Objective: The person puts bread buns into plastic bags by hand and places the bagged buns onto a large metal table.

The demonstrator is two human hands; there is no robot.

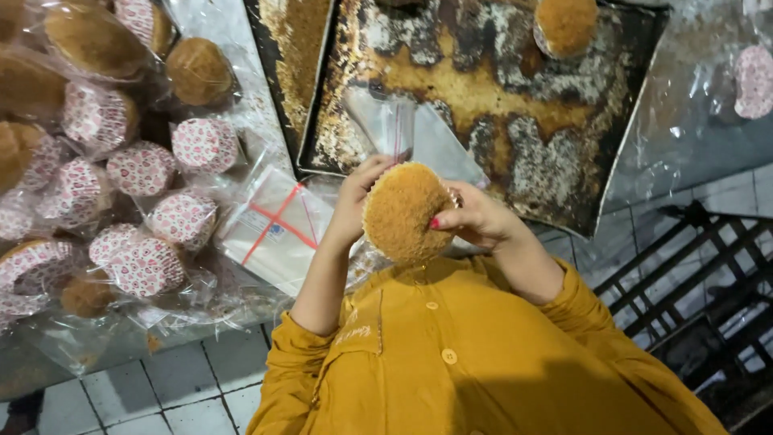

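Observation:
A round brown cake (400,211) with a crumbly top is held in front of my yellow shirt by both hands. My right hand (477,217) grips its right side, a red-painted nail on the edge. My left hand (354,201) is at its upper left, where it pinches the lower end of a clear plastic bag (388,121). The bag stands up over the cake. Whether the cake is partly inside the bag is hard to tell.
A burnt, crusted baking tray (483,97) lies beyond the hands with one brown cake (566,24) on it. Several bagged cakes in patterned paper cups (145,169) pile up on the left. A stack of clear bags with a red band (274,225) lies near. A dark metal rack (692,274) stands right.

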